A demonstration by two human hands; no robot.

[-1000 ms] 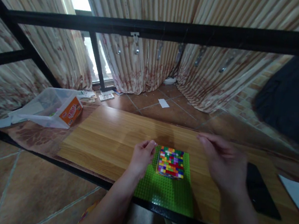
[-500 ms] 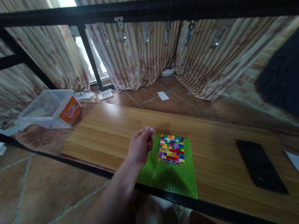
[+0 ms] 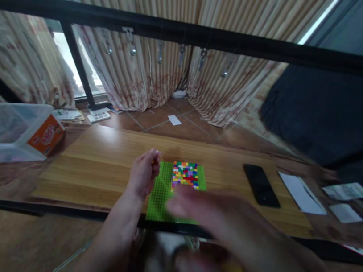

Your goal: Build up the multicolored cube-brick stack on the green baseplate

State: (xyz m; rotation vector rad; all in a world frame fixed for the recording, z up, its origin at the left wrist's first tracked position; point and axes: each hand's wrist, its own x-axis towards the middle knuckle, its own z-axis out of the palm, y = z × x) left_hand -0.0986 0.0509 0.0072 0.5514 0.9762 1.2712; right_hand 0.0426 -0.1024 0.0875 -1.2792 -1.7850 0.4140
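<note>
My left hand (image 3: 143, 171) is closed in a loose fist at the left edge of the green baseplate (image 3: 159, 196). Small bits of white and yellow, which look like building bricks, peek out between its fingers. On the baseplate stands a square block of multicoloured building bricks (image 3: 185, 172), its lower part covered by a finger. My right hand (image 3: 233, 224) reaches in from the lower right, close to the camera and smeared by motion. Its fingers and thumb are apart, with nothing visible between them.
The baseplate lies on a wooden tabletop (image 3: 95, 173). Right of it are a black phone (image 3: 261, 185) and white paper (image 3: 301, 193). A clear plastic bin (image 3: 16, 131) with an orange label stands at the left. A dark metal bar (image 3: 169, 30) crosses in front of the curtains.
My right hand has come into view from the lower right, over the baseplate's front. The view has turned to the right. My left hand stays closed beside the bricks.
</note>
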